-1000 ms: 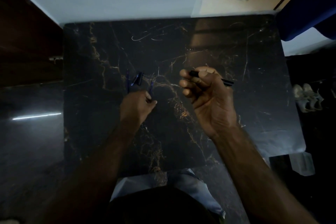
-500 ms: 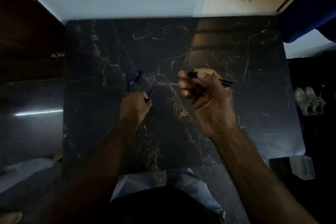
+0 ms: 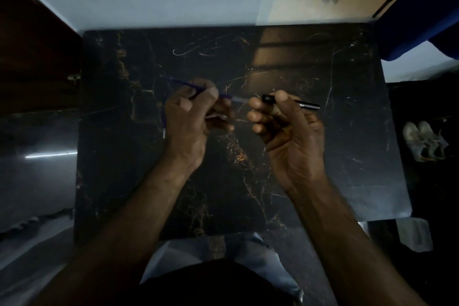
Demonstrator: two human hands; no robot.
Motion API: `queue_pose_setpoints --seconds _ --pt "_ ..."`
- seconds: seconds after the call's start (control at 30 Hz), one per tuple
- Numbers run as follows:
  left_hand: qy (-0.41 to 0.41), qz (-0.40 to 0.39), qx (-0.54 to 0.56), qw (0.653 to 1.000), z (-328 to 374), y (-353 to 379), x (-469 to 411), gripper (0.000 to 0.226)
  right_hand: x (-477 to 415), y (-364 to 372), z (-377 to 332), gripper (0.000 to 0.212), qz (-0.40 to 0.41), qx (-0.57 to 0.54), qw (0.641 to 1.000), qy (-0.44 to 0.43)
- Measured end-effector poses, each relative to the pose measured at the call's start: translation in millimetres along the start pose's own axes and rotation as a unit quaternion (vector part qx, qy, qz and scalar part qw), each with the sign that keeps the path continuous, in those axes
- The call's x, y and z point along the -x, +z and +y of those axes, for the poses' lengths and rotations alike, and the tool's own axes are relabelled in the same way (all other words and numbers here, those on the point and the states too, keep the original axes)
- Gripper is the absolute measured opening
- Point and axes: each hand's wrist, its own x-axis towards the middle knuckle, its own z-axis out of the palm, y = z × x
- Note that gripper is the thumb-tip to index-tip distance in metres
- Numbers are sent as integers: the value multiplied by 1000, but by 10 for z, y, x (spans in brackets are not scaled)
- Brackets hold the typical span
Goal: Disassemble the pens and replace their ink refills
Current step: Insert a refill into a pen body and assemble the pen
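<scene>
My left hand [image 3: 191, 117] is raised above the black marble table [image 3: 323, 156] and pinches a thin blue ink refill [image 3: 178, 82]. The refill runs from upper left to right, and its pale tip [image 3: 239, 99] points at my right hand. My right hand [image 3: 283, 126] grips a black pen barrel [image 3: 308, 106] held level, its open end [image 3: 267, 98] facing the refill tip a short gap away. Another blue refill [image 3: 164, 119] lies on the table just left of my left hand, partly hidden by it.
The table's near edge meets my lap in light jeans [image 3: 248, 246]. A pair of pale shoes [image 3: 424, 141] sits on the floor at the right, with a blue cloth [image 3: 422, 7] above them. Dark wood furniture [image 3: 29, 45] stands at the left.
My left hand has lifted a blue refill off the table and swung it toward the right hand. The right hand has stayed near its place with the black barrel.
</scene>
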Motion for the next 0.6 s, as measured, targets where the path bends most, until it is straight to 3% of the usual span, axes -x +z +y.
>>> queue_pose_setpoints --seconds 0.1,0.37,0.6 --pt "40 -30 45 998 180 248 22 10 -7 10 -50 20 -7 6 1000 4" --pt "78 -34 -29 996 169 112 1 5 15 79 68 24 10 13 1000 14" --pt "94 -114 -86 985 278 -220 -52 10 69 246 316 24 26 17 1000 3"
